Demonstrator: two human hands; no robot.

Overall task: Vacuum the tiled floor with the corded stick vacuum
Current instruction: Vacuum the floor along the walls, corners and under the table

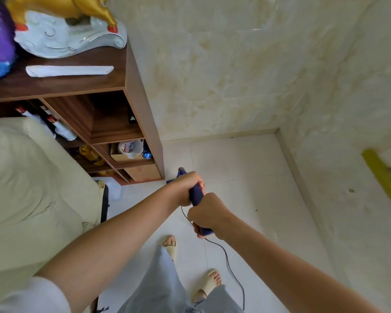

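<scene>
The dark blue handle of the stick vacuum (196,194) points away from me toward the floor corner by the shelf. My left hand (185,188) grips the upper part of the handle. My right hand (207,214) grips its near end. A thin black cord (231,271) runs from the handle's near end down across the white tiled floor (235,177), past my feet in pale slippers. The vacuum's lower body and head are mostly hidden behind my hands; a blue bit shows at the shelf's foot.
A dark wooden shelf unit (142,114) with bottles and boxes stands at the left, a gold figurine (63,10) on top. A cream sofa (27,181) fills the left. Marbled walls (235,75) meet in a corner ahead; a yellow-green bar (384,179) is at the right.
</scene>
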